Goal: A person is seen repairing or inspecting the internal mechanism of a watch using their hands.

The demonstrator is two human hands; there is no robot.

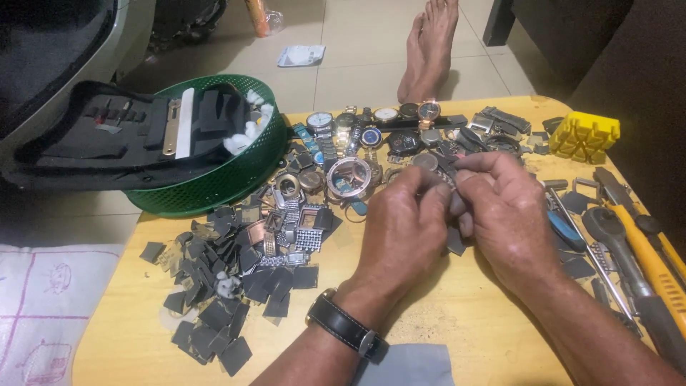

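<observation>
My left hand [402,218] and right hand [504,211] meet fingertip to fingertip over the wooden table [457,314], both pinched narrowly on a small dark piece [451,202] between them. The fingers cover most of it, so I cannot tell what it is. A black wristwatch [348,329] sits on my left wrist.

Just beyond the grip lies a round watch case [349,176] with an open middle, and behind it a row of watches [379,118] and loose straps. Left of the grip are metal watch bands [289,225], then a heap of small dark square pieces [221,286] spread toward the table's near left edge.

Farther left and back stands a green basket [229,179]. An open black tool case [121,139] lies across its rim and hides most of the inside; white tufts [246,132] show beside the case.

Right of the grip lie pliers [622,250] and a yellow-handled tool [654,264], cut off by the frame edge, with a yellow block [584,136] behind them. Beyond the table a bare foot [429,46] rests on the tiled floor [357,43].
</observation>
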